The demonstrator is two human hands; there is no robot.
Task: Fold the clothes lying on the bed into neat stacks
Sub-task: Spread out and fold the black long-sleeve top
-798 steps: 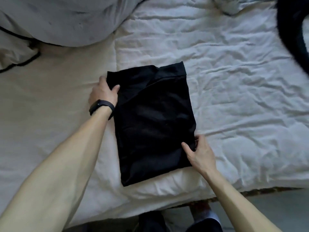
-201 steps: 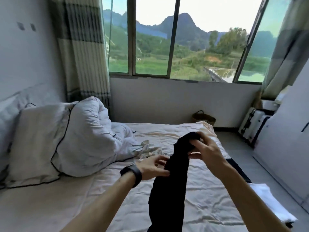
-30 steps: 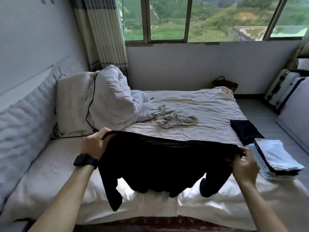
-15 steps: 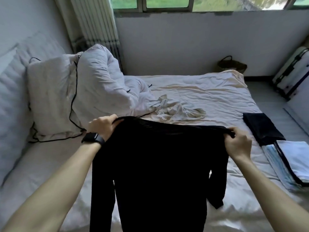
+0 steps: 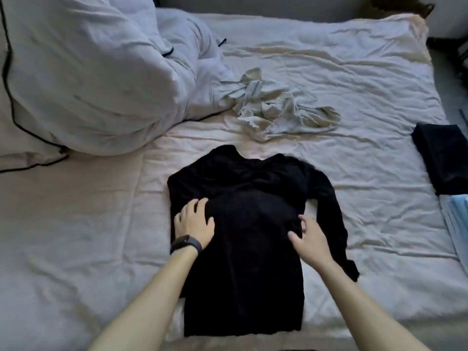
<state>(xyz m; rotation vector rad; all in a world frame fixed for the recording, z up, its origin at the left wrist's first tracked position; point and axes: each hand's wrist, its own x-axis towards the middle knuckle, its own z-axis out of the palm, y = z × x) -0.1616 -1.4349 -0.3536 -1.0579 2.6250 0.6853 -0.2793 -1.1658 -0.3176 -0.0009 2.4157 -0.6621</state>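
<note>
1. Black long-sleeved top [image 5: 243, 249] — it lies spread flat on the bed sheet [image 5: 367, 186] near the person's edge of the bed, collar away from them and hem toward them. No fold is made in its body yet.
2. The left hand [image 5: 193, 222], with a dark wristband [image 5: 186, 243], rests palm-down on the top's left chest, fingers spread and straight; it grips nothing.
3. The right hand [image 5: 307, 240] lies on the top's right side with fingers apart and loose, also gripping nothing. Both hands look to be smoothing the cloth.
4. The right sleeve [image 5: 329, 211] runs down beside the body of the top, a little apart from it. Whether the other sleeve is tucked under I cannot tell.
5. Done so far: a folded black garment [image 5: 443, 158] sits at the right edge of the bed, with a stack of pale folded clothes [image 5: 455, 224] just beside it, cut off by the frame.
6. Left to do: this top, plus 1 crumpled pale grey garment [image 5: 278, 107] lying beyond it, near the bunched duvet [image 5: 88, 72].
7. My judgement — the task is well along, with 2 pieces unfolded as far as the view shows.
</note>
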